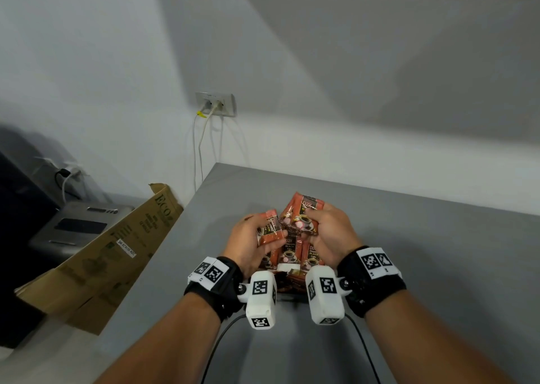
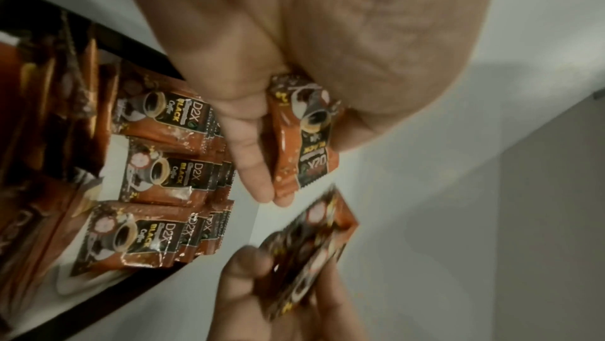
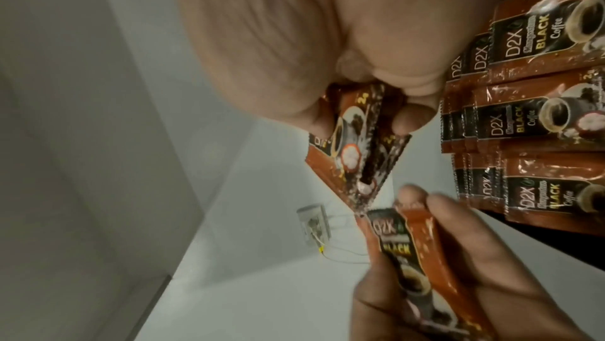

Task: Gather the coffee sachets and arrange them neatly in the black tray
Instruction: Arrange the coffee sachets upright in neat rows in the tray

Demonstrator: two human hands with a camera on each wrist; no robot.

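Orange-brown D2X black coffee sachets are the task's objects. My left hand [image 1: 263, 230] pinches one sachet [image 1: 271, 228] between thumb and fingers, as the left wrist view shows with the held sachet [image 2: 302, 144]. My right hand [image 1: 317, 223] grips a few sachets [image 1: 301, 212] fanned together, the held bunch [image 3: 347, 144]. Both hands hover close together just above the black tray [image 2: 137, 47]. Rows of overlapping sachets [image 2: 163, 178] lie in it, face up. In the head view the hands and wrist cameras hide most of the tray, and only some laid sachets [image 1: 289, 253] show.
The grey table [image 1: 423, 252] ends at a left edge near a brown cardboard box [image 1: 117, 237]. A silver appliance [image 1: 79, 223] stands lower left. A wall socket [image 1: 215, 104] with white cables hangs behind the table's far corner.
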